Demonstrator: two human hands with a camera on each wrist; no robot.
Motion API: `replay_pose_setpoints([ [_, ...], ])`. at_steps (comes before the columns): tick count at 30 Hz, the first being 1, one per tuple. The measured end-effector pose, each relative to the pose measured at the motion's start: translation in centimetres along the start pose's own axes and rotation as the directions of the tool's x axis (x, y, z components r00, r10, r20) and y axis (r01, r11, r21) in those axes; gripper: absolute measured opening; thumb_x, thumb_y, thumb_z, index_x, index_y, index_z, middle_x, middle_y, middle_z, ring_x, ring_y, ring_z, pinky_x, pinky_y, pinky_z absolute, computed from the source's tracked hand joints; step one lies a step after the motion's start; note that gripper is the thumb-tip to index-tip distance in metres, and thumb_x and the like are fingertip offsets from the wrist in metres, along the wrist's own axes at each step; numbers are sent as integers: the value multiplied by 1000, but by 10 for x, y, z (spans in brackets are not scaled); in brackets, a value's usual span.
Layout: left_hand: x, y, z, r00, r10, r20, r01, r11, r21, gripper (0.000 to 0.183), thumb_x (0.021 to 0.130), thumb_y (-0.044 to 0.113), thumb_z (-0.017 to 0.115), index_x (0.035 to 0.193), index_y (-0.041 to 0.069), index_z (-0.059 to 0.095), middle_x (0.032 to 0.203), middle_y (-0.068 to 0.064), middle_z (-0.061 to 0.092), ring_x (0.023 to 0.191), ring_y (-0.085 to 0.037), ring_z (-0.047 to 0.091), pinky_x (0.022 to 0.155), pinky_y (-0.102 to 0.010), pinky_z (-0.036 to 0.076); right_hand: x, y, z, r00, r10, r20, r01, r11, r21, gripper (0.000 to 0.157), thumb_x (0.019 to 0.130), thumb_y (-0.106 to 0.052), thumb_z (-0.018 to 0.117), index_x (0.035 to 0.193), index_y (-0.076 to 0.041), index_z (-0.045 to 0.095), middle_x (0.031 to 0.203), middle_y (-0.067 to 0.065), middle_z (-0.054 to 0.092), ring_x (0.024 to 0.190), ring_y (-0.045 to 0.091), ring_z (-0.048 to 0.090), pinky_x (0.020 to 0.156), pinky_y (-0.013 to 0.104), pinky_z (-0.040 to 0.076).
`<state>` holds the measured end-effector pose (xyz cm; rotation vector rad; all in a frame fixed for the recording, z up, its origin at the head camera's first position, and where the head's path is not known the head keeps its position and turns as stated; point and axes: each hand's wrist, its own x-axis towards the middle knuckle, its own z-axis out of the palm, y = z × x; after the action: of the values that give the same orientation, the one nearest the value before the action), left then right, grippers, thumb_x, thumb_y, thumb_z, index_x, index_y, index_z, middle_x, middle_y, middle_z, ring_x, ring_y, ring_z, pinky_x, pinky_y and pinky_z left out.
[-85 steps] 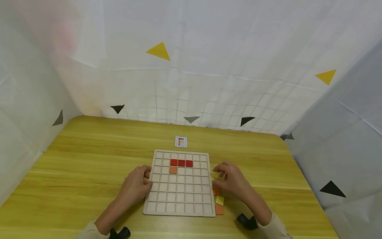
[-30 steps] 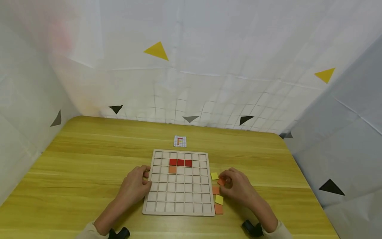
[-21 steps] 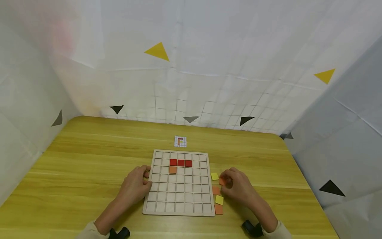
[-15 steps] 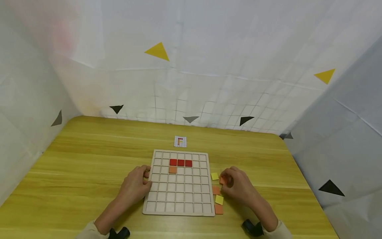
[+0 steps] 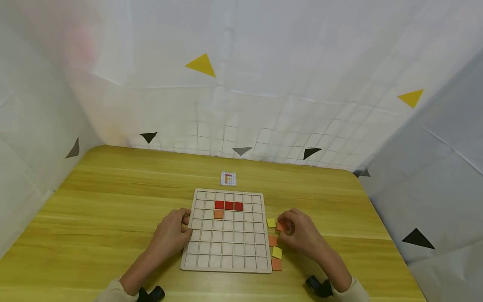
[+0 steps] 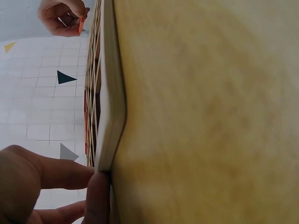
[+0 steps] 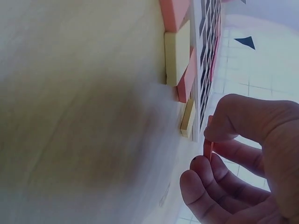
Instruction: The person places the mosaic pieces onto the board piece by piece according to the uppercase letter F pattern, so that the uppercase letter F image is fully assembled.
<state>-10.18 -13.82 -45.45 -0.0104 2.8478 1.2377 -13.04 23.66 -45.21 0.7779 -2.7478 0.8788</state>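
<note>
A pale wooden grid board (image 5: 226, 271) lies on the table. Three red tiles (image 5: 228, 206) sit side by side in one row, with an orange tile (image 5: 218, 214) in the cell below the leftmost. My left hand (image 5: 171, 233) holds the board's left edge; the left wrist view shows index finger and thumb at its rim (image 6: 110, 93). Right of the board, my right hand (image 5: 300, 235) pinches another orange tile (image 5: 281, 226), also visible between thumb and fingers in the right wrist view (image 7: 208, 150).
Along the board's right edge lie a yellow tile (image 5: 271, 222), an orange tile (image 5: 273, 240), a second yellow tile (image 5: 277, 252) and one more orange tile (image 5: 276, 264). A small printed pattern card (image 5: 228, 178) lies beyond the board. White sheeting (image 5: 241, 105) stands behind the table.
My right hand has shifted right from the yellow tile beside the board and now pinches an orange tile; over the last second it barely moves. My left hand stays on the board's edge.
</note>
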Motion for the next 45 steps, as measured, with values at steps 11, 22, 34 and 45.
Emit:
replay_pose_setpoints([
  [11, -1, 0, -1, 1000, 3, 5, -3, 1000, 0, 43, 82, 1, 70, 123, -6, 61, 96, -6, 58, 79, -17, 56, 69, -34, 47, 4, -10, 1, 999, 24, 23, -25, 999, 31, 29, 69, 2, 74, 96, -7, 70, 84, -1, 56, 71, 17, 54, 59, 24, 47],
  [22, -1, 0, -1, 1000, 6, -2, -6, 1000, 1, 42, 82, 0, 71, 122, -5, 62, 95, -6, 57, 79, -17, 56, 69, -34, 46, 10, -16, 6, 999, -17, 28, 16, 999, 46, 30, 69, 3, 74, 97, -6, 71, 84, -1, 56, 69, 16, 53, 58, 23, 47],
  [34, -1, 0, -1, 1000, 1, -3, -2, 1000, -8, 42, 81, 0, 71, 122, -6, 62, 96, -7, 58, 80, -17, 57, 70, -36, 47, 19, -27, 11, 998, -24, 53, 23, 999, 29, 27, 73, 1, 76, 98, -8, 71, 85, -3, 54, 71, 15, 52, 59, 23, 47],
  [45, -1, 0, -1, 1000, 8, -9, -8, 1000, -7, 42, 81, 0, 72, 121, -5, 62, 95, -6, 58, 79, -17, 57, 70, -36, 47, 26, -38, 17, 997, -16, 71, 12, 998, 65, 27, 74, 0, 78, 99, -7, 71, 88, -2, 56, 74, 18, 54, 62, 24, 48],
])
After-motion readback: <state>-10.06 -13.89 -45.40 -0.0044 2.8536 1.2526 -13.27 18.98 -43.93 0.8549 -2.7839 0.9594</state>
